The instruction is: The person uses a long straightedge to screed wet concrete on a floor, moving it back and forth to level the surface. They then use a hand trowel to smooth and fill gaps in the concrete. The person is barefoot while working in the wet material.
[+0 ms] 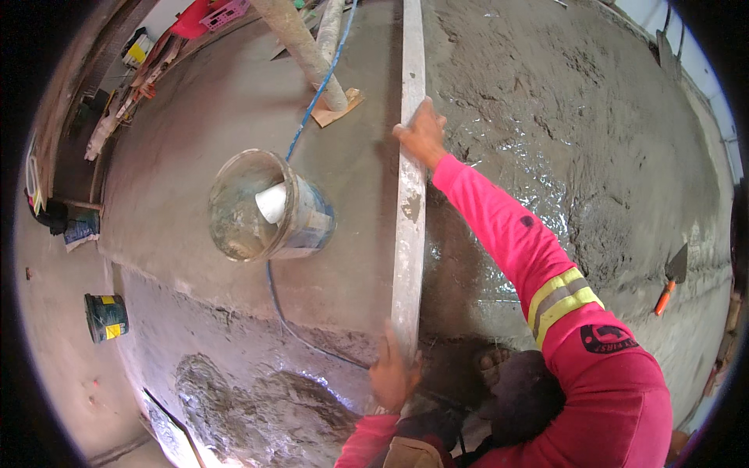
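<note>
You have the pale straightedge (410,249) lying lengthwise over the cement floor (351,164), between its smoother left part and the rough, wet right part. Your right hand (424,136) grasps it farther out, fingers and thumb on opposite sides; your left hand (392,376) grasps its near end, close to the floor's near edge. The step in hand looks like levelling the wet surface. The next move would call for even pressure from both your hands and a steady angle, staying clear of the bucket (306,222) on the smoother part. The trowel (676,269) lies near the floor's right edge, out of the bar's way.

You cannot see the straightedge's far end, which is cut off at the top, and your left hand covers its near tip. Its underside is hidden, so how firmly it bears is hard to judge. Dark shadow blurs the area by your knees.
</note>
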Tool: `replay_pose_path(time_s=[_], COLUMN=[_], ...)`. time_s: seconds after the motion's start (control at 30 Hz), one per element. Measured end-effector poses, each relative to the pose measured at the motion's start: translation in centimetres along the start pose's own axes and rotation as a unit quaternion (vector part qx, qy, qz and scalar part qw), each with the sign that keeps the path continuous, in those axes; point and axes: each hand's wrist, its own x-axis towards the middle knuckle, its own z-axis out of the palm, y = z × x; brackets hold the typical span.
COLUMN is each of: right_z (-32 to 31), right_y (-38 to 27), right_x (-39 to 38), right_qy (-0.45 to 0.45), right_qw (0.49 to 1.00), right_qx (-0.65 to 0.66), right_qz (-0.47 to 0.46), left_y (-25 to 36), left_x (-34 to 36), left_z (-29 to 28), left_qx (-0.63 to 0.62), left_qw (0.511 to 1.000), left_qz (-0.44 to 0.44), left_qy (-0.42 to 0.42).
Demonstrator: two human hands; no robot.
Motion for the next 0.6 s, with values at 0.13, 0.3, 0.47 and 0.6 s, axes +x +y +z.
replay_pose_path(time_s=[0.13, 0.3, 0.47, 0.6], right_z=[-0.5, 0.2, 1.4, 3.1], right_y=[1.0, 0.4, -0.3, -3.1], right_x=[-2.0, -5.5, -7.6, -9.1], right_qy=[-0.003, 0.039, 0.041, 0.012], right_qw=[1.000, 0.999, 0.996, 0.997], right_qx=[0.009, -0.012, 0.005, 0.036], right_qz=[-0.014, -0.035, -0.083, -0.069], left_y=[-0.5, -1.2, -3.4, -2.9], left_x=[-2.2, -4.4, -7.1, -7.6], left_z=[0.3, -1.0, 0.3, -0.4], left_qx=[0.038, -0.002, 0.005, 0.035], left_qw=[0.999, 1.000, 0.999, 0.995], left_qz=[0.006, 0.006, 0.009, -0.092], left_qy=[0.012, 0.003, 0.049, -0.001])
